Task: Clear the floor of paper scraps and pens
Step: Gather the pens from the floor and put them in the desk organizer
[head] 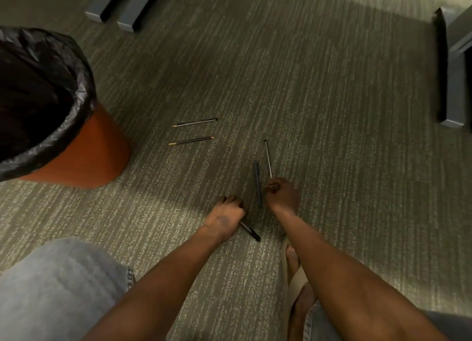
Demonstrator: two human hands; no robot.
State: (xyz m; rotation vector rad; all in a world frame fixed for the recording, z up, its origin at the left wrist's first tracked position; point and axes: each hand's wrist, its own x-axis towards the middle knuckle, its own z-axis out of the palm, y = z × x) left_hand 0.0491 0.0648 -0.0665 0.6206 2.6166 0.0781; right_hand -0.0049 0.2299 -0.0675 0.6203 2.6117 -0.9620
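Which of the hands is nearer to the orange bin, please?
Left. The left hand lies right of the orange bin; the right hand is farther right.

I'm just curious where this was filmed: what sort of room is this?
Probably an office or a classroom. The floor is striped commercial carpet, grey metal furniture legs stand along the edges, and a lined orange waste bin sits near pens and pencils scattered on the floor.

An orange bin (84,156) with a black liner (38,85) stands at the left on the grey-green carpet (332,110). Grey furniture feet (122,11) lie at the far left, and another grey base (454,67) sits at the far right. Near the bottom, a denim-clad knee (56,289) fills the left corner and a foot in a tan sandal (297,282) rests to the right.
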